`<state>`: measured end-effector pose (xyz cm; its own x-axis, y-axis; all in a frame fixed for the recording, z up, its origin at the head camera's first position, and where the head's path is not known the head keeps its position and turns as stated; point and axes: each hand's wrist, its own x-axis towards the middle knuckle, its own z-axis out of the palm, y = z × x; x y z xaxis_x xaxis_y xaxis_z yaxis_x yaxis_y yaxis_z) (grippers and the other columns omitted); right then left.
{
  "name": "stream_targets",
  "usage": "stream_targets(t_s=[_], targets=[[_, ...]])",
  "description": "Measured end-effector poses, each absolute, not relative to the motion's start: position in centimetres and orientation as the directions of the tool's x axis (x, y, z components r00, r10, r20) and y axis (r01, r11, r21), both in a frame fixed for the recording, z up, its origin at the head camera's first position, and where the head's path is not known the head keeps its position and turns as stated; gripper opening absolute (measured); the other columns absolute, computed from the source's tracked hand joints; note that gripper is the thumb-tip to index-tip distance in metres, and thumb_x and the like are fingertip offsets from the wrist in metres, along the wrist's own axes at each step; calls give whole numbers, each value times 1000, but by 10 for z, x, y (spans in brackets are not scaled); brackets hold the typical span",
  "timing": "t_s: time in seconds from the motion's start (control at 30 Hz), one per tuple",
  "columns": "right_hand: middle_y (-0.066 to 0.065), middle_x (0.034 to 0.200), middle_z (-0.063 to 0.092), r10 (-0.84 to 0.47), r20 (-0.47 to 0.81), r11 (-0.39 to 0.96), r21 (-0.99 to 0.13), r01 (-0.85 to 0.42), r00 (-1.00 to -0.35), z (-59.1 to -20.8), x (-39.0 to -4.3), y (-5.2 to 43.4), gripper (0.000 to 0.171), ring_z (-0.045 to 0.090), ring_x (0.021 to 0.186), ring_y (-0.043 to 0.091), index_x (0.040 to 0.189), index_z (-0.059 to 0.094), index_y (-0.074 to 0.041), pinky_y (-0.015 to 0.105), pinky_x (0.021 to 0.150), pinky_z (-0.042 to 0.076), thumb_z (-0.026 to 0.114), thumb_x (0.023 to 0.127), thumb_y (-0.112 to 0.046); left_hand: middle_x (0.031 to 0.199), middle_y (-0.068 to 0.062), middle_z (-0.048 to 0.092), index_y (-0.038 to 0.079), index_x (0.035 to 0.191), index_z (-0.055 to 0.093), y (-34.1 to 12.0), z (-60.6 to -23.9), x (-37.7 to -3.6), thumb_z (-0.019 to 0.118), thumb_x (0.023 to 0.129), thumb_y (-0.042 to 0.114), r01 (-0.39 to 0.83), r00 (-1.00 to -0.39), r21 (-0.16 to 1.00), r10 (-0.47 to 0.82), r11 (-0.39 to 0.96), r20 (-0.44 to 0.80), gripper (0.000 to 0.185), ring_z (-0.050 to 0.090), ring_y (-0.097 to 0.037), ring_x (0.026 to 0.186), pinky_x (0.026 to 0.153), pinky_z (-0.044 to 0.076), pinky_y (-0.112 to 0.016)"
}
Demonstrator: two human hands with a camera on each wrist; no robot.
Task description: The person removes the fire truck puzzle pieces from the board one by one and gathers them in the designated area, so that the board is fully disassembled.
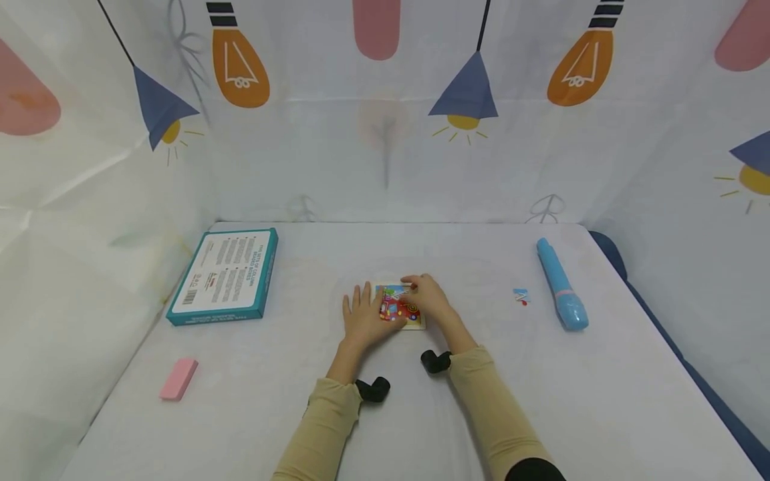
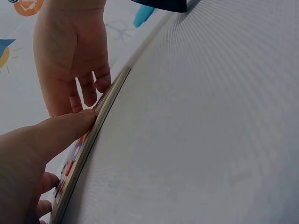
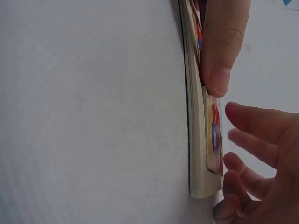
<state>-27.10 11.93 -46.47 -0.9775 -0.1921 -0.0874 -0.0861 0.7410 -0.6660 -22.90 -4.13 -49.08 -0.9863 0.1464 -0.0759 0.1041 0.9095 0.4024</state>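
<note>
A small picture puzzle [image 1: 392,309] with a red vehicle on it lies in a pale frame on the white table. My left hand [image 1: 365,325] spreads its fingers along the left side, the thumb [image 2: 70,128] pressing on the near edge. Over the right side is my right hand [image 1: 428,298], its fingers [image 3: 254,119] pointing down at the board, thumb and fingertips apart. In the right wrist view the puzzle's side shows a picture piece [image 3: 213,140] standing slightly above the pale frame [image 3: 198,179]. Both hands cover part of the picture.
To the right lies a small loose picture piece [image 1: 521,296], beside a light blue tapered cylinder [image 1: 562,284]. A teal-edged box [image 1: 222,276] occupies the left side, with a pink block [image 1: 178,379] nearer. Behind the table [image 1: 289,421] hangs a lamp-patterned cloth [image 1: 325,153].
</note>
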Motion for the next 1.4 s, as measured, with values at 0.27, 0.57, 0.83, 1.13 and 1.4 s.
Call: stream_targets(t_s=[0.27,0.57,0.83,1.13,1.4], targets=[[12,100,53,-162,-136,829,-556,-60,-977,-457,-268,108,39,50,83,21,117,62,-12,35,73,42,70,81,-26,155,-13,16,17,145,30,-40,-488,-228,55,74,69,99,-987,406,141,908,-75,92,9,-34,144,114,3,-54],[13,103,56,-178,-118,766,-640,-62,-977,-459,-271,108,37,53,95,26,108,56,-10,40,83,44,73,76,-17,155,-13,15,17,145,30,-41,-489,-228,56,73,69,93,-986,394,140,915,-92,93,9,-34,144,114,3,-54],[13,102,63,-177,-109,692,-720,-45,-978,-459,-268,107,15,59,93,25,99,54,-12,39,80,47,61,87,-11,155,-14,16,17,145,31,-41,-486,-227,58,72,68,87,-987,412,134,907,-86,93,9,-34,144,114,3,-54],[10,96,62,-140,-103,651,-759,-13,-985,-462,-269,110,12,57,86,21,100,55,-11,31,73,45,58,89,-11,153,-16,22,17,140,36,-41,-488,-226,63,71,64,101,-991,451,130,887,-35,87,12,-36,143,113,4,-55],[11,95,62,-150,-83,635,-772,-32,-985,-462,-268,110,10,58,86,22,98,56,-9,31,73,44,58,88,-9,154,-18,17,26,130,48,-40,-489,-226,59,76,62,132,-984,450,170,883,-44,66,6,-40,143,111,0,-60]])
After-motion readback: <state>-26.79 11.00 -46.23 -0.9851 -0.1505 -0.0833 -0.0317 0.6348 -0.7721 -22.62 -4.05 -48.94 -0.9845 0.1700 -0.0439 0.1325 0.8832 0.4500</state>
